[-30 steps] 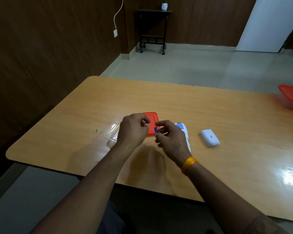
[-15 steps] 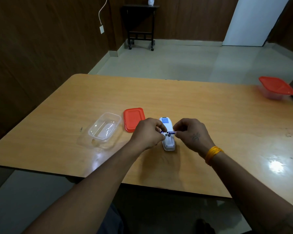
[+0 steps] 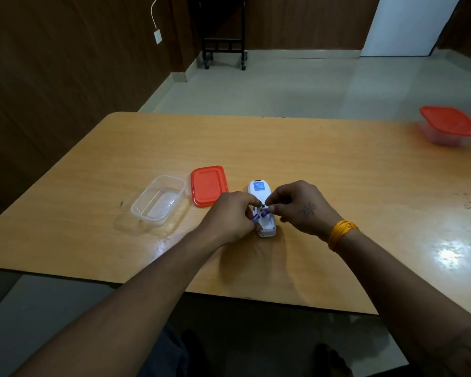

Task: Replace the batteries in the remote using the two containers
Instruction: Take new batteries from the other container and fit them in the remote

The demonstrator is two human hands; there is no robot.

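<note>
The white remote lies face down on the wooden table, its battery bay open toward me. My left hand pinches one blue battery at the bay's left side. My right hand holds a second blue battery over the bay's middle. Both hands cover most of the remote's near half. An open clear container stands to the left, with its red lid lying beside it. A second container with a red lid on sits at the far right edge.
The table's near edge runs just below my forearms. A dark wall is at the left. A black wheeled stand is on the floor at the back. The remote's cover is hidden from view.
Both hands have moved from near the red lid to the remote. The batteries have come down from above the remote to its open bay.
</note>
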